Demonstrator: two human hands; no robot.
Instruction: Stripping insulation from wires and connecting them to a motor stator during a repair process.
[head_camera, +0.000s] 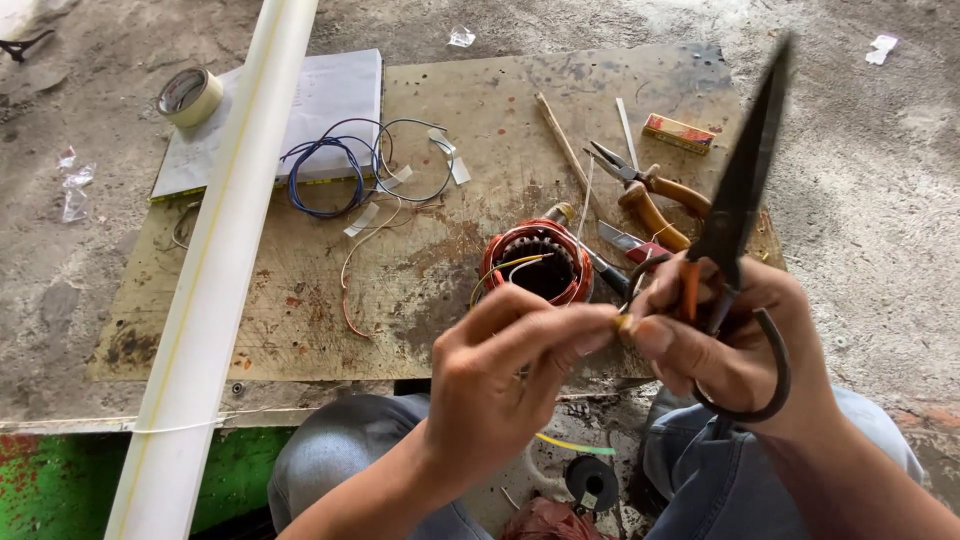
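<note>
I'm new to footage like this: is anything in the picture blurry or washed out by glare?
Head view: soft, even daylight, no harsh glare; the large black metal scissors in the right hand look oversized, being close to the lens; the copper-wound motor stator stays sharp.

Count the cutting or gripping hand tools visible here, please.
2: black scissors held in the right hand, and orange-handled pliers lying on the board behind the stator. Others may be hidden.
</note>
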